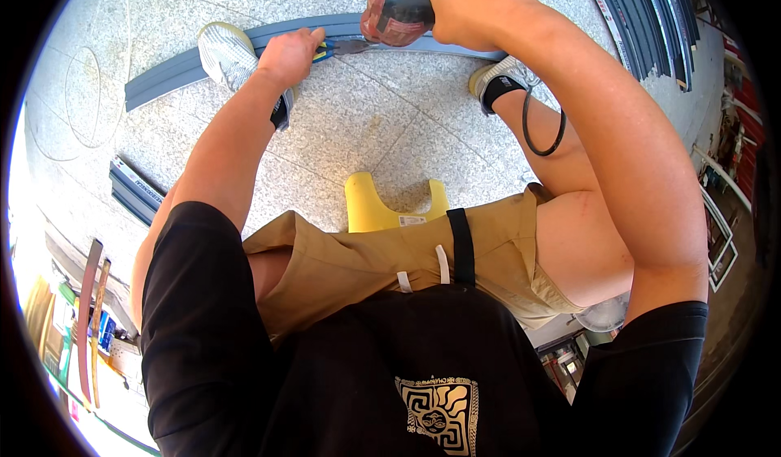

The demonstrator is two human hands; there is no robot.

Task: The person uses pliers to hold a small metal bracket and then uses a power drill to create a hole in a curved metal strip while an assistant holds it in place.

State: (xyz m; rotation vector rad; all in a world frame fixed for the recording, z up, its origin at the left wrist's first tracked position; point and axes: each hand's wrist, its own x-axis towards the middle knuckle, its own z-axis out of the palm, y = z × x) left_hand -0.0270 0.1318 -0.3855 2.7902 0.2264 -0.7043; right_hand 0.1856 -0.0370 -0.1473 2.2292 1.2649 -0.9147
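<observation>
My left hand (291,55) is closed around the blue and yellow handles of a pair of pliers (348,47). Their grey jaws reach right, to a long grey profile strip (175,72) on the floor. My right hand (472,10) grips a red and black power drill (399,14) held over the strip, just right of the jaws. The drill's tip and whatever the jaws pinch are hidden or too small to tell. A black cord (543,150) loops down below my right forearm. My left shoe (228,53) rests on the strip.
A yellow plastic stool (362,205) shows between my legs. Several long grey profiles (639,18) lie at the far right, shorter ones (134,190) at the left. A thin white cable (99,103) curls on the speckled floor. White frames (722,250) stand at the right edge, wooden strips (91,319) lower left.
</observation>
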